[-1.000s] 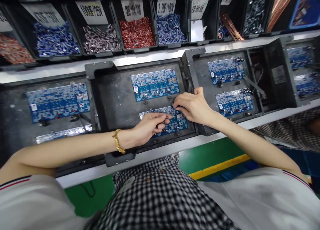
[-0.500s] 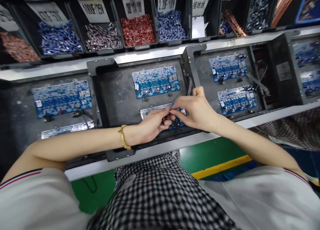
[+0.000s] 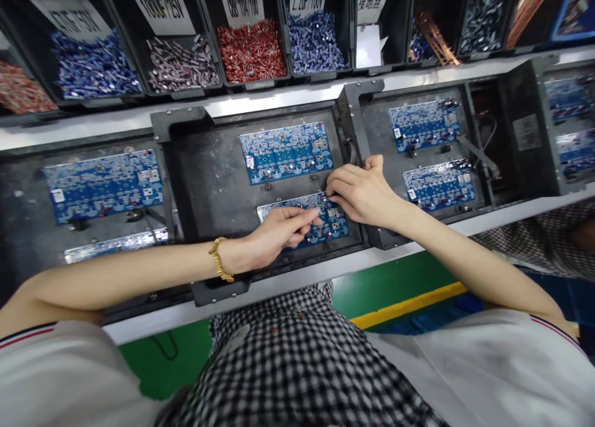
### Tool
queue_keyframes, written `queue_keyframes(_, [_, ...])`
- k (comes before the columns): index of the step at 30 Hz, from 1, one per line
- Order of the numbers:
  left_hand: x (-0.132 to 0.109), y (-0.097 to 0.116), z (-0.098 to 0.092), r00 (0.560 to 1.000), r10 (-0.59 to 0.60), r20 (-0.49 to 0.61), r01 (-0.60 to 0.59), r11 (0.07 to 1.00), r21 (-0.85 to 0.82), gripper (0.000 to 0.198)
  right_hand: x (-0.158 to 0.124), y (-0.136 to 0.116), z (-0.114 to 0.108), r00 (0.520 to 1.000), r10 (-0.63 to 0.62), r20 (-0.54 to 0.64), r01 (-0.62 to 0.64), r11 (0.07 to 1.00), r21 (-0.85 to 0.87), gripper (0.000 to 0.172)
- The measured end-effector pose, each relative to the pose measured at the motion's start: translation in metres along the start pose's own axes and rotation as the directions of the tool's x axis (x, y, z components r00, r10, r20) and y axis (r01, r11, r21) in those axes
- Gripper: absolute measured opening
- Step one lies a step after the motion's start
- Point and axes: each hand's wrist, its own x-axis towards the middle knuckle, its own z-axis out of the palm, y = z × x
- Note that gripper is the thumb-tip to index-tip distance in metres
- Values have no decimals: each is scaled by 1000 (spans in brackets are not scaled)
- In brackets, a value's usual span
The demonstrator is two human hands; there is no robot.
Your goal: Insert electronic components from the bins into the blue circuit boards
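A blue circuit board [image 3: 332, 219] lies in the near part of the black tray in front of me, partly covered by my hands. Over its left half is my left hand [image 3: 281, 233], thumb and fingers pinched together; whatever they hold is too small to name. My right hand [image 3: 362, 191] reaches down to the board's upper right edge with its fingertips pressed together. What lies between those fingertips is hidden. A second blue circuit board [image 3: 286, 153] sits just behind, with small parts standing on it, and neither hand touches it.
Neighbouring trays hold more blue boards, left [image 3: 105, 185] and right [image 3: 439, 185]. Along the back stand labelled bins of blue capacitors [image 3: 95, 64], red components [image 3: 251, 52] and copper wires [image 3: 437, 39]. A metal rail [image 3: 288, 272] runs along the front. Another person's checked garment [image 3: 548, 238] shows at right.
My hands, together over the near board before, have moved apart. The right went up and right to the board's edge; the left drew slightly left. The view has shifted a little.
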Motion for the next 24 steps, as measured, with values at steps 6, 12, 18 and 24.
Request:
queue_keyframes(6, [4, 1, -3, 999, -18, -32, 15, 997, -74, 21, -1, -1, 4, 999, -45, 13, 46, 997, -66, 23])
queue_keyframes(12, [8, 2, -3, 1000, 8, -4, -8, 993, -118, 36, 5, -12, -11, 997, 78, 7, -78, 983, 169, 17])
queue_keyframes(18, [9, 37, -3, 999, 45, 13, -41, 975, -218, 34, 40, -18, -36, 991, 111, -78, -68, 901, 428, 14])
queue_keyframes(24, [25, 74, -18, 993, 79, -86, -93, 981, -173, 18, 98, 44, -23, 989, 122, -78, -118, 992, 48, 18])
